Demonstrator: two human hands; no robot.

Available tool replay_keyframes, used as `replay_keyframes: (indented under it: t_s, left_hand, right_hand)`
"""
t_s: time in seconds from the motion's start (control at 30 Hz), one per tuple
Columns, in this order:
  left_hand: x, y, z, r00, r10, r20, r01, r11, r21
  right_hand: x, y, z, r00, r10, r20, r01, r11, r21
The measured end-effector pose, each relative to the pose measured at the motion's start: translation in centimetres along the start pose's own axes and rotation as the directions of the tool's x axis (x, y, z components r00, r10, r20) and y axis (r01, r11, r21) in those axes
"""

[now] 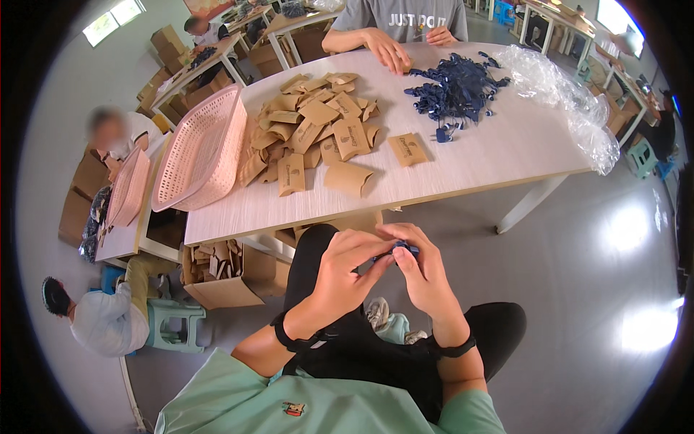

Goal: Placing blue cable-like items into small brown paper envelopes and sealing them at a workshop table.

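Observation:
In front of my lap, my left hand (343, 269) and my right hand (428, 276) come together, fingers closed around a small dark blue item (407, 249). Its kind is hard to make out, since fingers cover most of it. Beyond them, on the pale table (520, 155), lies a tangled heap of dark blue cord-like pieces (459, 87) with small light parts. Left of that heap is a large pile of brown cardboard pillow boxes (303, 130). One printed pillow box (408, 150) lies apart from the pile, near the blue pieces.
A pink plastic basket (233, 148) stands at the table's left end. Crumpled clear plastic (560, 94) covers the right end. Across the table, a person in a grey shirt (405, 22) works with both hands. Below sits an open carton (242, 278) of brown pieces.

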State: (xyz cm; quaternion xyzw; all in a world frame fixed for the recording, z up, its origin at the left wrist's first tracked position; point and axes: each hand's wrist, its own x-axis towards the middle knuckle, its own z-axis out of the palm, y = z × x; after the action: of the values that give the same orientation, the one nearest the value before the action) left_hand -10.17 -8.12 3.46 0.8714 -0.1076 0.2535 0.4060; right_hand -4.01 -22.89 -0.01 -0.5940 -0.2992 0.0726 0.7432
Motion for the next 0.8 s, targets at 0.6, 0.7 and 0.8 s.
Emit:
replay_keyframes:
  t_s: [0.6, 0.7, 0.8]
  left_hand:
    - [5.9, -8.3, -0.4, 0.999, 0.036, 0.003, -0.03, 0.801, 0.598]
    - [5.6, -9.7, -0.7, 0.999, 0.033, 0.008, -0.033, 0.887, 0.461]
    - [5.5, -9.9, -0.7, 1.0, -0.012, -0.011, 0.015, 0.934, 0.357]
  right_hand:
    - [1.5, 0.8, -3.1, 0.896, -0.166, -0.411, 0.152, 0.986, -0.066]
    - [2.1, 1.1, -3.3, 0.895, -0.142, -0.424, 0.13, 0.99, -0.057]
    - [2.4, 1.8, -3.6, 0.896, -0.14, -0.422, 0.121, 0.99, -0.073]
